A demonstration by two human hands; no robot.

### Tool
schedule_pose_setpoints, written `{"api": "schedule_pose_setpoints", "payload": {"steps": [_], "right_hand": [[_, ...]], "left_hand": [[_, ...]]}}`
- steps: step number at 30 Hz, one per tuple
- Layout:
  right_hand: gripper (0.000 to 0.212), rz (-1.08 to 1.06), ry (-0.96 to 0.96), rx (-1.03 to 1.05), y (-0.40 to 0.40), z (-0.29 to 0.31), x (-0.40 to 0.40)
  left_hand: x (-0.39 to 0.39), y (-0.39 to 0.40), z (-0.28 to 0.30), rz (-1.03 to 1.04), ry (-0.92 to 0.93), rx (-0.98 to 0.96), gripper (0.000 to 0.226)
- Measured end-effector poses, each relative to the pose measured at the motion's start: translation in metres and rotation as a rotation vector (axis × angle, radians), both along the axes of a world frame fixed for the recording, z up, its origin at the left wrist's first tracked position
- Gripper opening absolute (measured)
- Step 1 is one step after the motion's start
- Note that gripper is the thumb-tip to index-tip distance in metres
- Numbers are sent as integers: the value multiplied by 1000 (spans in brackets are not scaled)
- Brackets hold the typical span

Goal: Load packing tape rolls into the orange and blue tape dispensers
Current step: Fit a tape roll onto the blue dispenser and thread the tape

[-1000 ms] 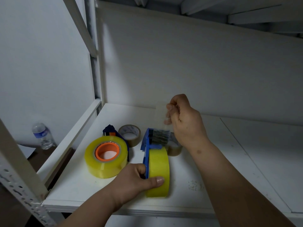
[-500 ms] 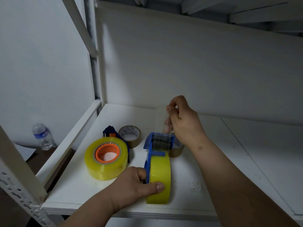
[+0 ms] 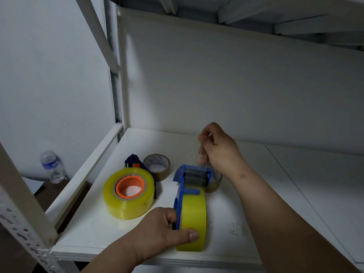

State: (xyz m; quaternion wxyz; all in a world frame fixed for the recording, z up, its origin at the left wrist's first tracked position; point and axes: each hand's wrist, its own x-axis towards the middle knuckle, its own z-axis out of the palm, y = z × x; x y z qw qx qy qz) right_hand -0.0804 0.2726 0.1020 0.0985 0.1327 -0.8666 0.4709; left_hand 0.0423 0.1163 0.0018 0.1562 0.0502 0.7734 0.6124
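From my head view, low in the frame, my left hand [image 3: 167, 231] grips the blue dispenser [image 3: 182, 186] and its yellow tape roll [image 3: 194, 219], thumb across the roll, to steady it upright on the shelf [image 3: 256, 203]. Above, my right hand [image 3: 218, 150] has its fingers [image 3: 202, 137] pinched on the clear tape end [image 3: 201, 160], drawing it up over the front. At left centre lies the second roll [image 3: 129, 196] on the orange dispenser [image 3: 129, 187].

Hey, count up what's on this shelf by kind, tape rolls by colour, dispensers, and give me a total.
Yellow tape rolls: 2, one lying flat, one in the blue dispenser
Brown tape rolls: 2, one behind, one partly hidden by the right hand
Dispensers: 2, blue held by the left hand, orange mostly hidden
Total: 6
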Motion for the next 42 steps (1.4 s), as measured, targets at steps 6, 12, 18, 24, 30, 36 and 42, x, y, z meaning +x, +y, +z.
{"api": "schedule_pose_setpoints", "payload": {"steps": [6, 12, 18, 24, 30, 36, 42], "right_hand": [[17, -9, -70, -44, -1, 2, 4], [17, 2, -242, -71, 0, -1, 6], [16, 9, -411, 52, 0, -10, 8], [19, -14, -549, -110, -4, -16, 12], [24, -15, -563, -12, -1, -15, 12], [27, 104, -295, -160, 10, 3, 24], [72, 301, -433, 271, 9, 0, 46]], "left_hand": [[3, -1, 1, -17, -31, 9, 44], [7, -1, 1, -24, -15, -10, 55], [11, -2, -2, -49, 3, -15, 54], [13, -1, -1, -46, 7, -15, 57], [14, -1, -2, -35, 21, -17, 68], [14, -3, -3, -57, 38, -25, 69], [8, -3, -4, -36, -4, 9, 55]]}}
